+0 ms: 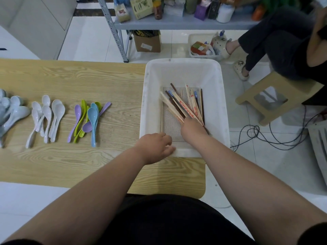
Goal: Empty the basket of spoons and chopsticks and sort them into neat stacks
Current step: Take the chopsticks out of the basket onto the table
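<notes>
left hand [155, 147] palm down, forearm stretched forward, fingers curled over near rim of basket [184, 68], holding it. right hand [193, 127] just beyond, inside basket, clenched round chopsticks [184, 106] fanning away from grip. spoons [92, 114] well left of both hands, grouped on table [106, 80].

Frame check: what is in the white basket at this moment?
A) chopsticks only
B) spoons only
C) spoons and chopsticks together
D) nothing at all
A: only chopsticks show in the white basket, with the right hand gripping their near ends, while the spoons lie in groups on the table.
</notes>
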